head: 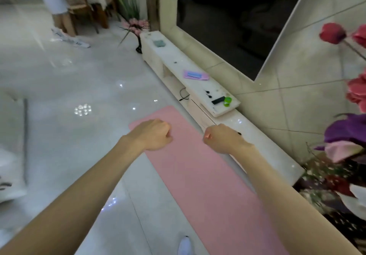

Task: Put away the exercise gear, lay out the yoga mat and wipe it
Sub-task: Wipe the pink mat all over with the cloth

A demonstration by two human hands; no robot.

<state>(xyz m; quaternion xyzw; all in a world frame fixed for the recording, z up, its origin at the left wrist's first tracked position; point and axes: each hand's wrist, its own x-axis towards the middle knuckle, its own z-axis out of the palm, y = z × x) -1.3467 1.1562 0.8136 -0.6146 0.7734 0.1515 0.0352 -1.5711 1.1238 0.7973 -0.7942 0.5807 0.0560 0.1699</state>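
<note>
Your mat (208, 175) lies flat on the floor (79, 76), its right edge just beside the low white surface (200, 86). Your left hand (152, 133) hangs over the mat's far end, near its left edge, clenched with nothing in it. Your right hand (221, 137) is over the mat's right edge, also clenched and empty. Past the mat's far end, a green cup (227, 101) and a purple pad (196, 75) sit on the surface.
</note>
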